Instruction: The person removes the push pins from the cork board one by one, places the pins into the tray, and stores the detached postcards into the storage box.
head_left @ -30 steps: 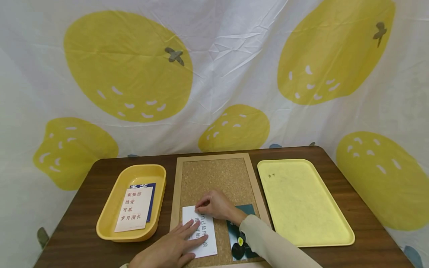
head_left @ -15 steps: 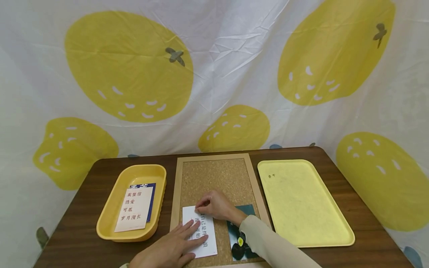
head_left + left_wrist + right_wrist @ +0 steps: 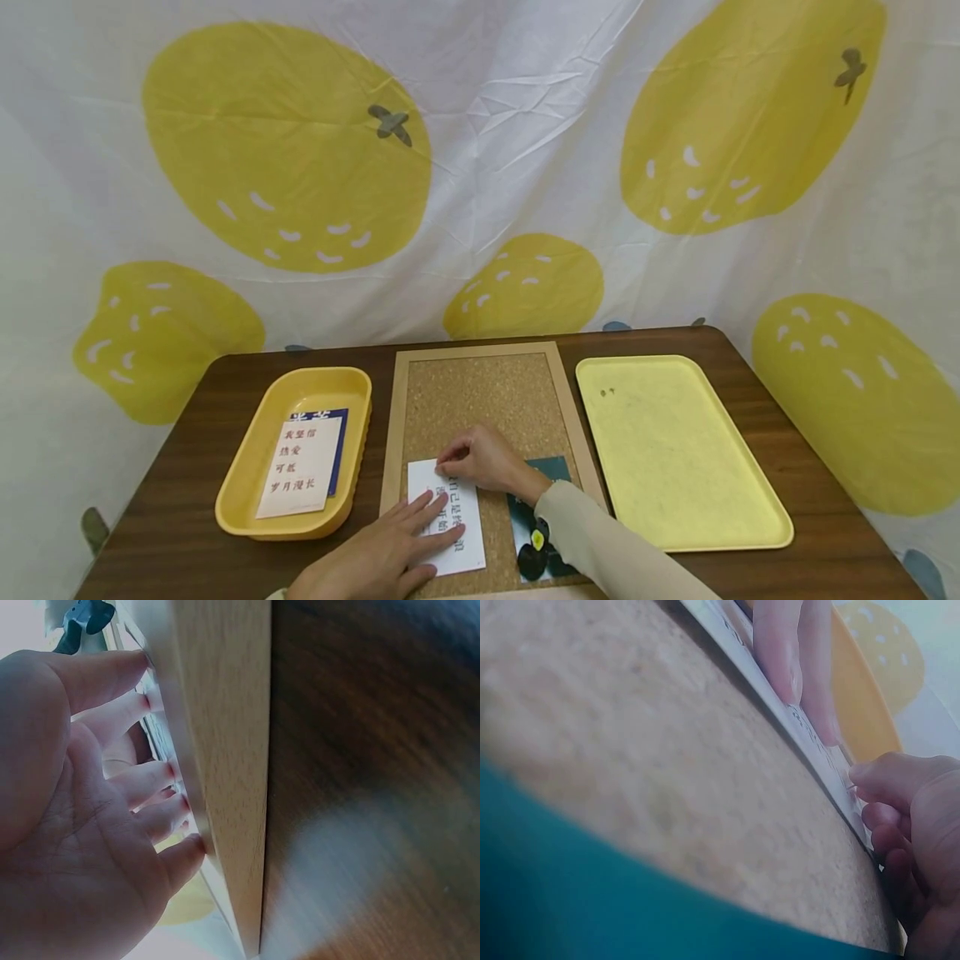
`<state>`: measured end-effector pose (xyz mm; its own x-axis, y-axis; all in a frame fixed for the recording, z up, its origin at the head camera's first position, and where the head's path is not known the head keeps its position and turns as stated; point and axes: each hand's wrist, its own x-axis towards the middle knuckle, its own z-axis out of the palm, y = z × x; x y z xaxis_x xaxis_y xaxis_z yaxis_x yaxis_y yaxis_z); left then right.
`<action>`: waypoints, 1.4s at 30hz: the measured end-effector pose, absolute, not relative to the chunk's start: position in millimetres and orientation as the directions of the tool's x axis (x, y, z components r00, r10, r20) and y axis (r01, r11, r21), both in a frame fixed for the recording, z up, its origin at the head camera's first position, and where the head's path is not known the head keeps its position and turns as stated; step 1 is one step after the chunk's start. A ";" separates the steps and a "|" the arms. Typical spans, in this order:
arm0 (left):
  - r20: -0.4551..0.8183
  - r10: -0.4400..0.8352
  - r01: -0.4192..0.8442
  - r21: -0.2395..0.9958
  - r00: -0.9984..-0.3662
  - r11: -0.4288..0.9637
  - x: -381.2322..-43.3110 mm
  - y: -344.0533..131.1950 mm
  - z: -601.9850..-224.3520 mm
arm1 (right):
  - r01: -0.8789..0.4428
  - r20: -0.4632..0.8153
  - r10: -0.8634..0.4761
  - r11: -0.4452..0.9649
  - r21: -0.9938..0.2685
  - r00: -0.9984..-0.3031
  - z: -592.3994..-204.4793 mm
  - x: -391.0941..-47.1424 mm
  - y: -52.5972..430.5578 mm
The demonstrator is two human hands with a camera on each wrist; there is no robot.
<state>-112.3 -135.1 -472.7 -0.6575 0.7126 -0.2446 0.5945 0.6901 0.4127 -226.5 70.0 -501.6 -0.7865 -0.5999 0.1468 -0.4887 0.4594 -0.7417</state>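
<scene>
A white card (image 3: pixel 468 546) with dark printed characters lies on the lower left of a wood-framed corkboard (image 3: pixel 480 392). My left hand (image 3: pixel 382 546) presses the card down with spread, fairly straight fingers; the left wrist view shows its fingertips (image 3: pixel 191 844) on the surface just past the frame. At the card's top edge, my right hand (image 3: pixel 483 460) pinches a tiny pin between thumb and forefinger. Only a thin bit of this pin (image 3: pixel 852 787) shows in the right wrist view; its head is hidden by the fingers. A dark green card (image 3: pixel 551 468) lies under the right forearm.
Left of the board stands a yellow basket (image 3: pixel 247 467) holding a cream card (image 3: pixel 300 467) over a blue card (image 3: pixel 341 450). A pale yellow tray (image 3: pixel 682 450) lies to the right, with a couple of tiny items (image 3: pixel 606 392) near its far left corner.
</scene>
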 end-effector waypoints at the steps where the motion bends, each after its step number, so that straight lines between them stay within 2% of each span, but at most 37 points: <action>1: -0.242 0.715 0.597 0.413 -0.656 0.688 -112.4 -135.3 -473.0 | -0.491 0.148 -0.601 0.460 -0.740 -0.786 -501.7 -226.6 70.0; 9: -0.222 0.719 0.608 0.405 -0.658 0.682 -112.1 -136.2 -474.3 | -0.498 0.152 -0.604 0.460 -0.735 -0.782 -500.8 -226.1 69.9; 28: -0.283 0.689 0.552 0.434 -0.667 0.712 -113.1 -133.1 -474.0 | -0.496 0.159 -0.606 0.443 -0.747 -0.779 -503.2 -226.3 70.8; 42: -0.268 0.700 0.565 0.435 -0.662 0.701 -113.0 -134.4 -475.1 | -0.457 0.147 -0.578 0.436 -0.775 -0.802 -501.7 -224.5 71.1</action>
<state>-113.0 -134.4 -475.1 -0.6618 0.7003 -0.2677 0.5653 0.7006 0.4354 -224.5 71.1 -501.7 -0.8024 -0.5783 0.1474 -0.4568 0.4363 -0.7752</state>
